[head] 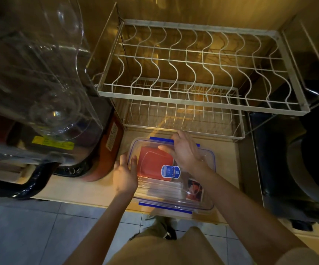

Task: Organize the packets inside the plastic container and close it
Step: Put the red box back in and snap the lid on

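Note:
A clear plastic container (202, 204) sits on the wooden counter with its transparent lid (151, 150) lying on top. Blue latches show at the far edge (160, 139) and the near edge (164, 207). Through the lid I see a red packet (155, 163) on the left, a picture packet (195, 189) at the right front and a blue-and-white label (169, 171). My left hand (125, 174) grips the container's left side, thumb over the rim. My right hand (183, 150) rests flat on the lid near the far latch, fingers spread.
A two-tier wire dish rack (193, 96) stands right behind the container. A clear-topped appliance with a red base (105, 150) fills the left. Dark pans (307, 169) sit on the right. The counter edge (90, 201) drops to a tiled floor.

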`<state>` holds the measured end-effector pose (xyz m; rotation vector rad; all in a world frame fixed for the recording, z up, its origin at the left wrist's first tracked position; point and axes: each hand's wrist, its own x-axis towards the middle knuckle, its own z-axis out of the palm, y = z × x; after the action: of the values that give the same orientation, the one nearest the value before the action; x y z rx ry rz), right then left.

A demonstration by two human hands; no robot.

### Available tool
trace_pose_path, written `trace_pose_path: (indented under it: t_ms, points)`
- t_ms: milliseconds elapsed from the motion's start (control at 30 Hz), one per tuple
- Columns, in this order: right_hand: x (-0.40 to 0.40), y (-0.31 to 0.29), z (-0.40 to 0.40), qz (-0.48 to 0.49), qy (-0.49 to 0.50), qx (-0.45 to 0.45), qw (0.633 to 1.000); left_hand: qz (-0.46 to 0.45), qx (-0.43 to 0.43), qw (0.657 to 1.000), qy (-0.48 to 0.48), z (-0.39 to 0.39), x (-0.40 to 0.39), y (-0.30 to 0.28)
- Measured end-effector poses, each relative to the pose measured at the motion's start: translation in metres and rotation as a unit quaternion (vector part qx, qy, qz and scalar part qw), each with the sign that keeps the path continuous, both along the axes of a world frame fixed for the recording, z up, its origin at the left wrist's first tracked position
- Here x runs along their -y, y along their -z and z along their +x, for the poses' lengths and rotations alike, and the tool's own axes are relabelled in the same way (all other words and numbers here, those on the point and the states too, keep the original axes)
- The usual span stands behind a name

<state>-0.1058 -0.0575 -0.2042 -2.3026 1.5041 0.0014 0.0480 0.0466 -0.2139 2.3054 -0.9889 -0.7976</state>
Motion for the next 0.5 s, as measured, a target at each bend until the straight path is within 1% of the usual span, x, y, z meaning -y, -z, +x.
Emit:
trace_pose_path:
  t_ms: [167, 267, 367, 500]
  points:
    - [-0.002, 0.004, 0.002, -0.049, -0.002, -0.006, 0.999, 0.003, -0.002, 1.000, 0.001, 0.000, 0.000, -0.001]
    - [-0.005, 0.001, 0.002, -0.050, -0.001, -0.009, 0.999, 0.000, -0.001, 1.000, 0.005, 0.000, 0.000, -0.001]
    - [-0.023, -0.006, -0.001, -0.042, 0.020, 0.048, 0.998, -0.003, 0.004, 1.000, 0.012, 0.001, -0.001, -0.001]
    - [-0.080, -0.005, -0.014, -0.095, 0.005, 0.121, 0.988, -0.004, -0.006, 1.000, 0.015, 0.003, -0.002, -0.002]
